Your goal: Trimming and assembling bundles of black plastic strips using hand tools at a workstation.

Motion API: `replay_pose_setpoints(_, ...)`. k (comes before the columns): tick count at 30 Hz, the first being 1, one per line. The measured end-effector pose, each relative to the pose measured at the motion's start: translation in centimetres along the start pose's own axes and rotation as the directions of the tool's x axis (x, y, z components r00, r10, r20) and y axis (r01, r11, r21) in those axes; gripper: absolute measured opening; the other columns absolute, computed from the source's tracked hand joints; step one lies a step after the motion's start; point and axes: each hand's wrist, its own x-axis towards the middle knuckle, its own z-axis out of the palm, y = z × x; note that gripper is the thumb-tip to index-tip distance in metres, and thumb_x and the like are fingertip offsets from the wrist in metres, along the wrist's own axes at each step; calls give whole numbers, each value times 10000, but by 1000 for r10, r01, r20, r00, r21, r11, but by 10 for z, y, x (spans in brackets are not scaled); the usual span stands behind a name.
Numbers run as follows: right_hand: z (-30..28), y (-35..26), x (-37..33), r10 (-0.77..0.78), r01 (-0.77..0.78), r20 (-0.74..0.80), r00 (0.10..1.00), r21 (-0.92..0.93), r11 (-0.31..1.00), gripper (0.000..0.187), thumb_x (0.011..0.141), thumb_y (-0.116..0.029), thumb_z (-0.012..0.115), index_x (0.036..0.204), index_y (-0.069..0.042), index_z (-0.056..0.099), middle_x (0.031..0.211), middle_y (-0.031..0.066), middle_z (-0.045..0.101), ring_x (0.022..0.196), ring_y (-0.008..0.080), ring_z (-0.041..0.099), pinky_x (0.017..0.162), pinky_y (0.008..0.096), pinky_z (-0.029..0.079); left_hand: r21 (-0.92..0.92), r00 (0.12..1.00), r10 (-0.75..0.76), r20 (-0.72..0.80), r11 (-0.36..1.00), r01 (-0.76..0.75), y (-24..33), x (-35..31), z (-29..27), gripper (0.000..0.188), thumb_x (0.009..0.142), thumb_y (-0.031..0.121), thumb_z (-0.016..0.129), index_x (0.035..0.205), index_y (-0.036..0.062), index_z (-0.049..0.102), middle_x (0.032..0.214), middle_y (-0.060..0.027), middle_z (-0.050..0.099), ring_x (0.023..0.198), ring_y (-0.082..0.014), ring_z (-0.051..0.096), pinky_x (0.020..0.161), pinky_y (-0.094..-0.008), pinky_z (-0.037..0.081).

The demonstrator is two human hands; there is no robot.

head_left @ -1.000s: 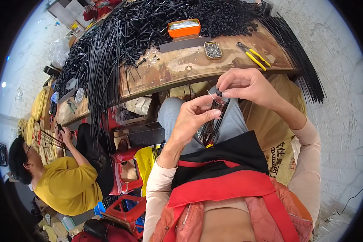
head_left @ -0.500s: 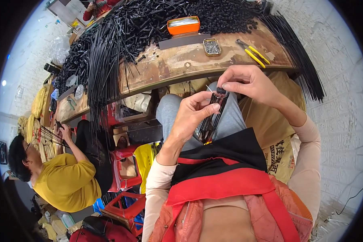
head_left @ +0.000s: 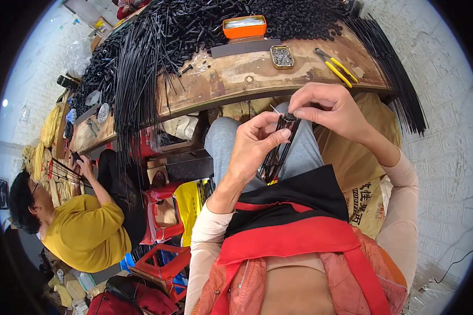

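Note:
Above my lap, my left hand [head_left: 257, 142] is wrapped round the top of a bundle of thin black ribs [head_left: 271, 165], which looks like part of an umbrella frame. The ribs gather at a round black collar [head_left: 289, 118] at the upper end. A thin pale wire [head_left: 275, 109] sticks up from between my left fingers and the collar. My right hand [head_left: 326, 107] has thumb and forefinger pinched at the collar's upper right edge. Whatever lies between those fingertips is mostly hidden.
On the wooden bench [head_left: 236, 79] lie heaped black plastic parts [head_left: 194, 31], an orange box of pale wires [head_left: 244, 27], a small tray of metal bits [head_left: 282, 56] and yellow-handled pliers [head_left: 337, 68]. Long black rods [head_left: 134, 94] overhang its edge. A co-worker [head_left: 84, 226] sits at left.
The black piece that stood up under my right fingertips now shows lower, at the top of the ribs. My right fingers have shifted slightly right; my left hand keeps its grip.

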Motion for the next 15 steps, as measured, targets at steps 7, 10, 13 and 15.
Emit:
replay_pose_setpoints(7,4,9,1,-271,261,-1,963,-263,929,203,759,48,734,933,-3,642,991,87,594,895,146,581,772,261,467,16,998,48,-46,999,-47,-6,2,7,190,850,13,689,1019,27,603,872,-9,655,767,-86,613,734,-225,493)
replay_pose_setpoints(10,4,15,-5,-323,293,-45,945,-318,902,241,703,67,768,884,-16,631,973,90,589,871,153,575,755,269,468,76,992,93,-84,993,-87,-10,-3,21,166,858,17,681,1004,18,602,866,-12,643,786,-101,614,738,-246,509)
replay_pose_setpoints(13,1,16,-16,-294,277,-85,952,-167,946,240,698,76,769,870,-20,630,959,91,598,869,155,578,749,270,469,79,990,137,-40,988,-134,-10,0,21,126,868,33,672,977,2,617,869,-27,635,792,-128,621,765,-281,536)
replay_pose_setpoints(15,-2,12,-21,-247,236,-76,966,-129,963,238,691,86,770,855,-21,635,948,99,609,888,167,587,756,267,475,-188,999,39,28,982,-33,-12,2,15,112,867,24,670,968,-22,690,873,-53,664,808,-119,640,750,-231,526)
